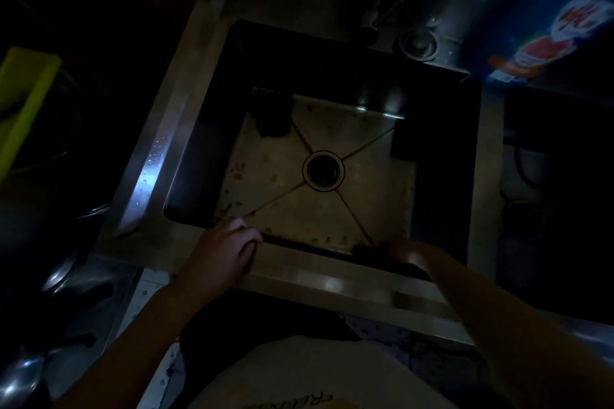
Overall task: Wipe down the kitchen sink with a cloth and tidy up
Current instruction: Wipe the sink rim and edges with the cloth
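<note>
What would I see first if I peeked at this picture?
The round drain in the middle of the spotty steel sink stands out first in the dark kitchen. The left hand rests on its near rim, and the right hand is at the same rim, farther right. A bright blue packet shows at the top right.

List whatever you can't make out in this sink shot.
Head view, very dim throughout:
1. Right hand: darkness hides its fingers, so it is unclear whether they hold the dark thing at the sink's near edge.
2. Dark block in the basin's far-left corner: shadow hides what it is.
3. Blue packet, top right: blurred, label unreadable.
4. Metal things, lower left: lost in darkness.
</note>
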The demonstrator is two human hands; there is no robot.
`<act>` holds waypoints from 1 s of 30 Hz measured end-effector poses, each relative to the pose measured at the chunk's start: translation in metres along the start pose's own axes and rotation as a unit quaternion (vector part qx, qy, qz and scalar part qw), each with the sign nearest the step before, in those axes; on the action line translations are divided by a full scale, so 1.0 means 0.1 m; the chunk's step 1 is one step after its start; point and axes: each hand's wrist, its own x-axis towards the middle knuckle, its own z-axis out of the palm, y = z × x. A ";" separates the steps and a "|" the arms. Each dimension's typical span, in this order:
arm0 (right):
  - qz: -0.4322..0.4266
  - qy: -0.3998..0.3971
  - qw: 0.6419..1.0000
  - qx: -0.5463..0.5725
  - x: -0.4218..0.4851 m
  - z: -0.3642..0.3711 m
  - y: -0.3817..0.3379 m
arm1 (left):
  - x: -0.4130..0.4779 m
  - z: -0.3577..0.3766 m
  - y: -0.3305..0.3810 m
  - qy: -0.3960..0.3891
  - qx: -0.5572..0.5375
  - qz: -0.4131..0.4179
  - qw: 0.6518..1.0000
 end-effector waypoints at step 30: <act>-0.026 -0.020 0.995 -0.092 0.04 -0.01 0.19 | -0.09 0.08 0.17 0.045 -0.011 -0.057 0.997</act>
